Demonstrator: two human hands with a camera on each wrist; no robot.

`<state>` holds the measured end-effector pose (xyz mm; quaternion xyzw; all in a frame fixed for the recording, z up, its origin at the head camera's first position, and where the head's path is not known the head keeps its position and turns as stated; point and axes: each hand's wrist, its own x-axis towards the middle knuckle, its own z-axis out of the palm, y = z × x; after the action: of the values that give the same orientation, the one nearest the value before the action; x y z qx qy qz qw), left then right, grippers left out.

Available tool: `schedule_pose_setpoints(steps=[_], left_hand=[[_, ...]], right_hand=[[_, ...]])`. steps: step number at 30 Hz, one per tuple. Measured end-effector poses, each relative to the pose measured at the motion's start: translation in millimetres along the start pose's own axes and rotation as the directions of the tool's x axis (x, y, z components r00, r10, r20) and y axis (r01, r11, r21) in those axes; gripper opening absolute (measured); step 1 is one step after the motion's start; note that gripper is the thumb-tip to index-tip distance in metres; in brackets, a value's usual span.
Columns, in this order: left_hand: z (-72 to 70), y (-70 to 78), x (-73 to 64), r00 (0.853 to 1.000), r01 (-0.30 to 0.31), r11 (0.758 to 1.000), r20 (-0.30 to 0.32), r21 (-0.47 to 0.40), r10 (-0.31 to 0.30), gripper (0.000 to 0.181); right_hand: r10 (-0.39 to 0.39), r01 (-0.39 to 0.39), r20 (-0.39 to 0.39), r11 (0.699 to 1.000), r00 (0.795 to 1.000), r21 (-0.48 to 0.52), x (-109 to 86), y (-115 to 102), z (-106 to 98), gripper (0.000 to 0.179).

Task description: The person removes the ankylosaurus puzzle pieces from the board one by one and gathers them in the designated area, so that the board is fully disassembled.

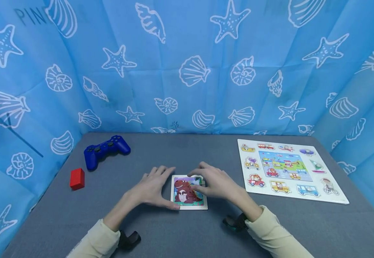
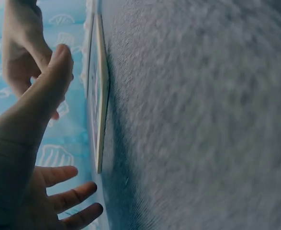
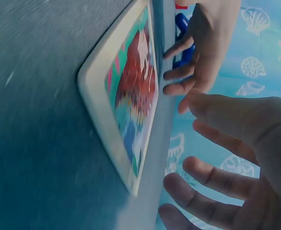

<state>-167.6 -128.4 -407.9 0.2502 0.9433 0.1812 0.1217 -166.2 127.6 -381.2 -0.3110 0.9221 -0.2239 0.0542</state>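
Note:
A small square jigsaw puzzle (image 1: 184, 192) of a red-brown dinosaur, with a pale wooden frame (image 3: 101, 120), lies flat on the grey table between the two hands. At its left side is my left hand (image 1: 154, 188), fingers spread and fairly straight, with the thumb reaching the lower left corner in the head view. My right hand (image 1: 217, 182) hovers by the right side, fingers loosely bent, thumb over the picture. Nothing is between its fingers in the right wrist view. Seen edge-on in the left wrist view, the puzzle (image 2: 102, 96) rests low beside both hands.
A blue game controller (image 1: 106, 150) and a red block (image 1: 77, 178) lie to the left. At the right is a white puzzle board (image 1: 242, 157) with vehicle pieces. Behind the table hangs a blue curtain (image 1: 161, 79) with shells and starfish.

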Motion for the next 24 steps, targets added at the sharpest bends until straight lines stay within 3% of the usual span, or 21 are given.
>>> schedule_pose_setpoints(steps=[6,11,19,24], left_hand=[[5.6,0.1,0.8,0.999,-0.025,1.000,0.036,0.009,0.025,0.123],[7.6,0.4,0.8,0.999,-0.044,0.999,0.026,0.019,0.044,0.118],[7.6,-1.5,6.3,0.999,-0.029,1.000,0.032,0.006,0.029,0.114],[7.0,-3.9,9.3,0.999,-0.014,1.000,0.041,0.002,0.014,0.115]], right_hand=[[0.003,-0.005,0.077,1.000,0.997,0.024,13.1,-6.8,11.4,0.036],[0.014,-0.021,0.121,0.999,0.993,0.050,24.3,-10.3,20.9,0.040],[0.107,-0.115,0.163,0.993,0.981,0.039,39.5,-11.8,29.8,0.046],[0.123,-0.131,0.183,0.991,0.975,0.029,45.1,-12.8,30.3,0.049]])
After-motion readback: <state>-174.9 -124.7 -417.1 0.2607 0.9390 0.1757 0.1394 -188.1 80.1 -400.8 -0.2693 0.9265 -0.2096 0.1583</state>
